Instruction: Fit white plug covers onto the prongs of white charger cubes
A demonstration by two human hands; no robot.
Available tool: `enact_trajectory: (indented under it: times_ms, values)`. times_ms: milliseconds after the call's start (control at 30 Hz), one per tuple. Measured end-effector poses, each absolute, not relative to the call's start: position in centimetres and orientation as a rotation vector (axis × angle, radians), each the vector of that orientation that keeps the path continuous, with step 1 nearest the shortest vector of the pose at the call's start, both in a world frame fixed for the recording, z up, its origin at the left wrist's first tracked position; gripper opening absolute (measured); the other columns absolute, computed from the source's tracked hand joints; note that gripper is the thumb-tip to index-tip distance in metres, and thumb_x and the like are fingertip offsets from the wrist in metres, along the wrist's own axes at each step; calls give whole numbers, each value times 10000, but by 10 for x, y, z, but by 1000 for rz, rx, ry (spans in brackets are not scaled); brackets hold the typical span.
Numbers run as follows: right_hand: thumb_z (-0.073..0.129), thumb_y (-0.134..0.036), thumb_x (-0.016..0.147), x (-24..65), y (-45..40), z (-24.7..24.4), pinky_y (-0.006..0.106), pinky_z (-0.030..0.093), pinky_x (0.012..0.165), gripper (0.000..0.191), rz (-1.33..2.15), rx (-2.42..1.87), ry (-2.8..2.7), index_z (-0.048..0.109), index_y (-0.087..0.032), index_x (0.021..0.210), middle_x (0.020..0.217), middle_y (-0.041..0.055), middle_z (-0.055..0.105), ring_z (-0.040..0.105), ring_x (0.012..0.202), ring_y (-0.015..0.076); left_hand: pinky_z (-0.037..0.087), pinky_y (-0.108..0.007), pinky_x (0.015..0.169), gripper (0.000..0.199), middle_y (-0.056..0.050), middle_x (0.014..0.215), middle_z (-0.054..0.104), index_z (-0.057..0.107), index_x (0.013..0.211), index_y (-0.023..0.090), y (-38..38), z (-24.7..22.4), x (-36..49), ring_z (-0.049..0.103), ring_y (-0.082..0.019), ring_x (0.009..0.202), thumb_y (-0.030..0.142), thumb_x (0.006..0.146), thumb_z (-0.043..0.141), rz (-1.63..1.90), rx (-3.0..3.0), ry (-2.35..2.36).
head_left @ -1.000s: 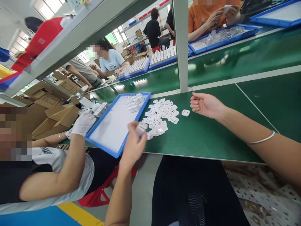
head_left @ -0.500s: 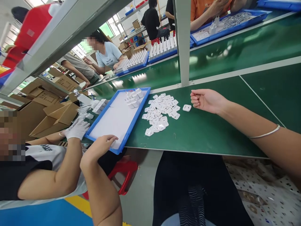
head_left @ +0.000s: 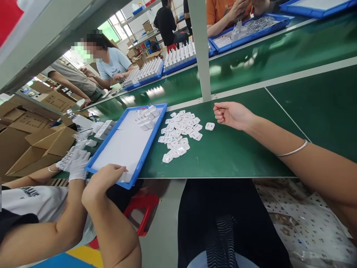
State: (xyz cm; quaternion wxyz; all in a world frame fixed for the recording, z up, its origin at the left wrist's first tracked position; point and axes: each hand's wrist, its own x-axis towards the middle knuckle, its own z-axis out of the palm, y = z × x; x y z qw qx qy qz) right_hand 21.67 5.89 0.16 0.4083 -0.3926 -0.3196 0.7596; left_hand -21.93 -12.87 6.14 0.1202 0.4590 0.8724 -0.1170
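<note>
Left hand (head_left: 107,175) hangs over the blue tray (head_left: 117,145), lower left, its grip too hidden to tell; right hand (head_left: 233,115), right of centre, is loosely curled closed, nothing showing. White plates (head_left: 181,128) heap mid-frame: likely light, stiff, slick, best pinched by opposite edges.

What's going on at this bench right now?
The person's left hand is at the near end of a blue tray; whether it holds anything is unclear. White plugs stand at the tray's far end. The right hand, loosely curled, is beside a single white piece, apart from the pile of white pieces.
</note>
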Motion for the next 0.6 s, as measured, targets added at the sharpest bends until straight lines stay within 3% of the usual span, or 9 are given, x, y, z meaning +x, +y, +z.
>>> enact_trajectory:
  times_ms: [167, 300, 467, 600]
  values:
    - [493, -163, 978, 216, 56, 5, 170, 399, 459, 299, 1788, -1047, -929, 562, -120, 691, 628, 9, 450, 430, 516, 72, 473, -503, 954, 602, -144, 1122, 734, 767, 1101, 201, -120, 71, -182, 652, -396, 1104, 584, 874, 363, -571, 1250, 2525]
    - [488, -144, 978, 215, 54, 7, 183, 400, 474, 299, 1704, -1071, -1026, 570, -127, 691, 629, 17, 476, 454, 522, 80, 389, -560, 1092, 619, -140, 1394, 606, 651, 1309, 178, -116, 78, -121, 512, -393, 1327, 539, 947, 303, -423, 1734, 2593]
    - [546, -170, 952, 223, 64, 6, 189, 419, 509, 255, 1630, -1051, -1111, 578, -142, 701, 623, 11, 483, 466, 525, 85, 406, -463, 1127, 498, -83, 1435, 566, 535, 1417, 219, -59, 69, -47, 518, -287, 1325, 392, 987, 351, -91, 2372, 1917]
    - [631, -178, 888, 252, 92, 10, 237, 470, 607, 199, 1256, -1288, -1255, 537, -166, 713, 682, 32, 556, 529, 583, 117, 448, -444, 1077, 442, -98, 1381, 606, 593, 1337, 170, 10, 48, -10, 575, -291, 1256, 328, 975, 395, 24, 2536, 1571]
